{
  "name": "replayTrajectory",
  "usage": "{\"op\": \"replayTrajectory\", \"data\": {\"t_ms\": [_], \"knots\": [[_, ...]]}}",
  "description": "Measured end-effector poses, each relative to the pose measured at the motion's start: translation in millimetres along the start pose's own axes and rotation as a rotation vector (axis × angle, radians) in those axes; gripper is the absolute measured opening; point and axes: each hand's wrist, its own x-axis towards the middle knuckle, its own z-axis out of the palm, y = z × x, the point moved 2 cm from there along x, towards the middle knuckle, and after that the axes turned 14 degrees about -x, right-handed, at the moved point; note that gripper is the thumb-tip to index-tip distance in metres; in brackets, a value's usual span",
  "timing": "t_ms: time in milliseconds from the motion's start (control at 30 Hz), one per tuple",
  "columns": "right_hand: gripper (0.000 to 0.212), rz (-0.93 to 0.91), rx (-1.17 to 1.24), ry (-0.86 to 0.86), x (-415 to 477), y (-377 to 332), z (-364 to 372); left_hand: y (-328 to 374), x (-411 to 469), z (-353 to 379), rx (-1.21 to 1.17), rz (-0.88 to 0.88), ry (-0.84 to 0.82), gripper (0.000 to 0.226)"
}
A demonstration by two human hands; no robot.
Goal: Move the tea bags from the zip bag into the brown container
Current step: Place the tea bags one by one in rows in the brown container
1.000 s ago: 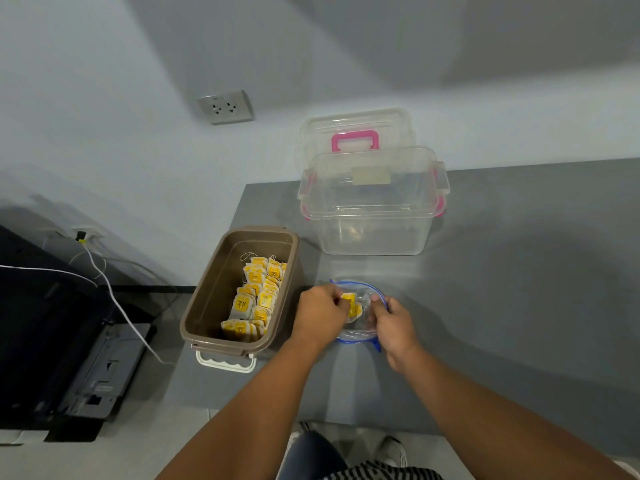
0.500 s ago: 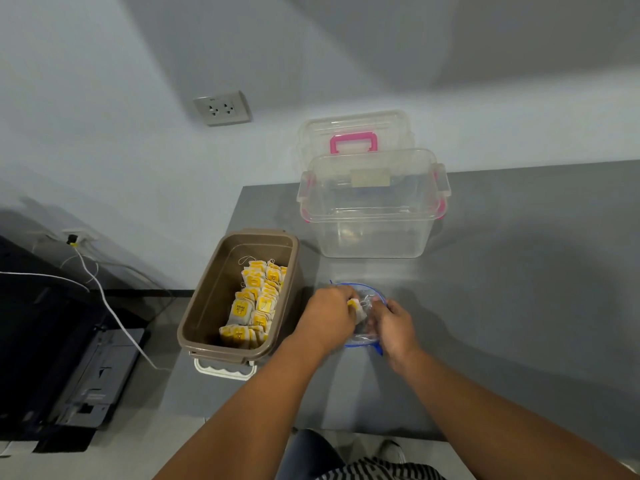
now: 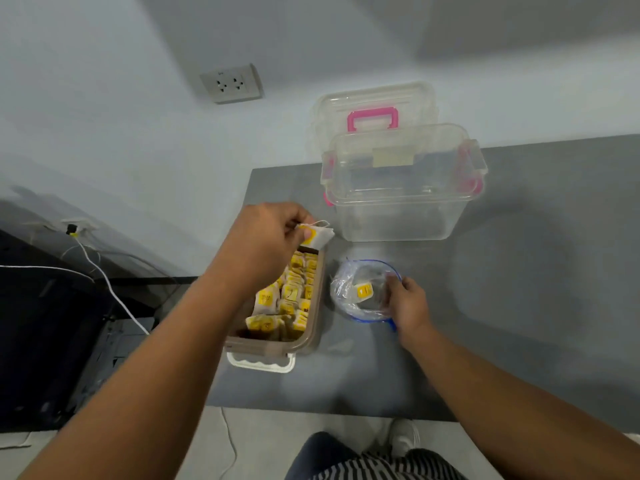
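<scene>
My left hand [image 3: 268, 237] hovers over the far end of the brown container [image 3: 277, 346] and pinches a tea bag [image 3: 317, 235] with a yellow tag and white string. The container holds several yellow-tagged tea bags [image 3: 289, 299] packed along its right side. Right of it, a clear zip bag [image 3: 363, 289] with a blue rim lies open on the grey table, with one tea bag [image 3: 364, 291] visible inside. My right hand [image 3: 407, 304] grips the bag's right edge.
A clear plastic box [image 3: 401, 188] with pink latches stands behind the zip bag, its lid with a pink handle [image 3: 372, 117] leaning against the wall. The grey table [image 3: 519, 289] stretches right. Left of the table, dark equipment and white cables [image 3: 104, 282] lie below a wall socket.
My left hand has lifted a tea bag out of the zip bag and carried it left and up over the brown container. My right hand stays on the bag's edge.
</scene>
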Motion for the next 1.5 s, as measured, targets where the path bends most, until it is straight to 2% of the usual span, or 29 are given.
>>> {"op": "replayTrajectory", "data": {"t_ms": [167,467,633,800,1233,1367,1500], "knots": [[0.029,0.005,-0.002,0.058,-2.1,4.3,5.5,-32.7,8.7,-27.6,0.19,-0.005,-0.299,0.011],[0.032,-0.074,-0.092,0.146,-1.7,1.9,9.3,-83.0,20.3,5.1,0.499,-0.001,-1.067,0.021],[0.037,-0.083,-0.106,0.175,3.1,8.5,9.0,-105.1,17.4,32.8,0.593,-0.021,-1.255,0.022],[0.037,-0.094,-0.064,0.18,2.4,10.0,10.9,-120.3,19.9,47.3,0.676,-0.016,-1.261,0.024],[0.032,-0.093,-0.103,0.177,-1.6,6.1,8.6,-119.0,13.4,45.7,0.688,0.006,-1.194,0.026],[0.034,-0.114,-0.173,0.136,-2.6,4.8,7.1,-101.6,26.5,20.6,0.593,-0.025,-1.043,0.022],[0.031,-0.091,-0.123,0.105,-1.6,6.2,4.9,-63.5,37.1,-14.4,0.441,-0.065,-0.762,0.015]]}}
